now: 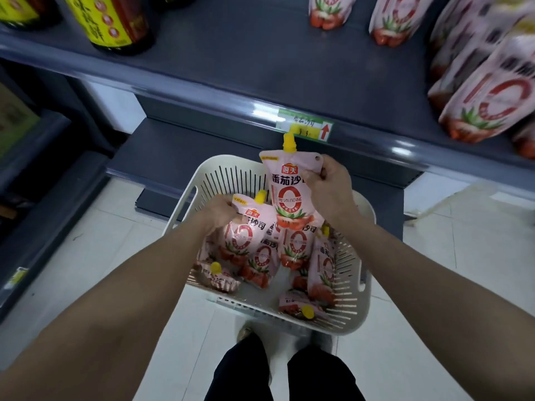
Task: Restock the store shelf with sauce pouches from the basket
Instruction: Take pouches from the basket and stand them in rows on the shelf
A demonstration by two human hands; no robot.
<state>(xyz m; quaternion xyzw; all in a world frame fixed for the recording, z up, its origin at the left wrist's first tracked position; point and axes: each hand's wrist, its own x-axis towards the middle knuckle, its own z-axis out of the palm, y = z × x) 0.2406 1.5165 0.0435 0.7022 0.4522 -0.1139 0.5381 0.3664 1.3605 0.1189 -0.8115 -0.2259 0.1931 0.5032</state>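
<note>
**Shop aisle: a pouch in each hand above the basket**

Grey shelving fills the far side of this shop aisle, and a person stands facing it on a pale tiled floor (463,256). Their right hand (327,186) pinches the upper right corner of a raised pouch (289,195), which is pink with a yellow cap pointing up. It hangs upright over the basket's twelve o'clock rim. At about eight o'clock from it, the left hand (220,209) grips the top corner of a second pouch (246,233). That one leans tilted, with its lower end down among the others. Both hands have their fingers curled onto a pouch.

Beneath them is the white slotted basket (202,180), just ahead of the person's dark-trousered legs (289,371). It holds the loose pouches (321,273), which lie at all angles, and one has its yellow cap near the six o'clock rim.

Beyond the basket at twelve o'clock runs the shelf (260,68). A green and yellow price label (305,127) with a red arrow is fixed to its front edge, right above the raised pouch's cap. Toward two o'clock on the shelf stand the shelved pouches (486,105) of the same kind, blurred. At eleven o'clock are dark bottles (115,21) with yellow labels. A lower shelf (188,151) juts out behind the basket.
</note>
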